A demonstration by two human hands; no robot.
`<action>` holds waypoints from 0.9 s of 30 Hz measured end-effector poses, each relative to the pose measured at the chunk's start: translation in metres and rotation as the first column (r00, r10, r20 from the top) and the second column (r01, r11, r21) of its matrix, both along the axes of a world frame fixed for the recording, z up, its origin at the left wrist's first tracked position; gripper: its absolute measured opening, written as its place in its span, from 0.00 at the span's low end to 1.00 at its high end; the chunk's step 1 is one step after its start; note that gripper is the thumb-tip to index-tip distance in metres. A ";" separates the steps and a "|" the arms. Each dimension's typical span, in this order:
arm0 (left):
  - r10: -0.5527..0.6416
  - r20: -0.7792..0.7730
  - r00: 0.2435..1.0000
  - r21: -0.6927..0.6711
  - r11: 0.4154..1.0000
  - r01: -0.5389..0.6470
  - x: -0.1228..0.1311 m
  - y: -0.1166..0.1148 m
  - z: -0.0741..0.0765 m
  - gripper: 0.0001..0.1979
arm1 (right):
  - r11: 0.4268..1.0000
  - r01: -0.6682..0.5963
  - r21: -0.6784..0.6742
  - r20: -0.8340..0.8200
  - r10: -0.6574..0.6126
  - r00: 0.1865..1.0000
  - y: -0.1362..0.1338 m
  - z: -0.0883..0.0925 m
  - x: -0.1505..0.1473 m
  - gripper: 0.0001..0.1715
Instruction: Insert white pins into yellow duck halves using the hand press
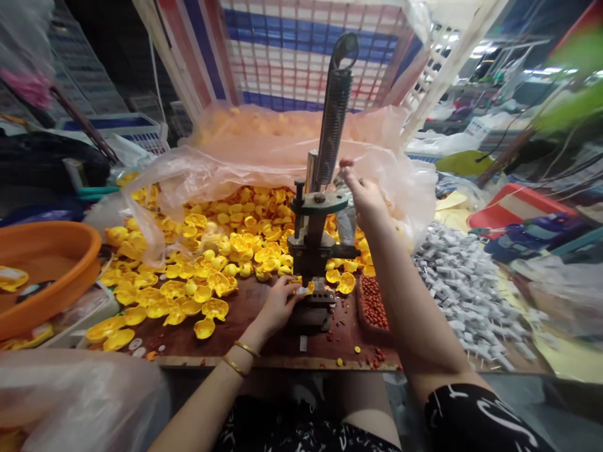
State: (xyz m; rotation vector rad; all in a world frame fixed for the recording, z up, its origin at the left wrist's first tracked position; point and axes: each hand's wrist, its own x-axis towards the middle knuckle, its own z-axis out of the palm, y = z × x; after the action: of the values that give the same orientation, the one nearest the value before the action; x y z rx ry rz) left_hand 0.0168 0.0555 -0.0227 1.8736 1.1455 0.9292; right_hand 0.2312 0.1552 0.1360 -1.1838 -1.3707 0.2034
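Observation:
A hand press [316,242] with a tall coil spring [335,122] stands upright on the brown table. My left hand [277,304] is at its base, with the fingers closed on a small yellow plastic shell [307,288] under the press head. Raised to the right of the spring, my right hand [370,199] is closed round the press lever. The lever's reddish end [347,163] shows above the thumb; most of its length is hidden by the hand.
Many yellow shells [240,245] are heaped behind and left of the press under a clear plastic sheet [264,160]. To the right are a box of small red-brown pieces [374,301] and a pile of grey parts [466,301]. An orange basin [87,251] stands at left.

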 end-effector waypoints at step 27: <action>0.028 0.077 0.997 -0.038 0.999 -0.025 0.006 -0.003 -0.006 0.07 | 0.934 -0.357 0.016 -0.415 0.331 0.848 -0.028 0.045 0.001 0.12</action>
State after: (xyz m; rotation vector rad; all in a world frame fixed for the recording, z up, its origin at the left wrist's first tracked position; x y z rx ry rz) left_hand 0.0227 0.0525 -0.0285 1.7807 1.1362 0.9804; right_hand 0.2327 0.1276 0.1806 -0.8687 -1.1917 0.7192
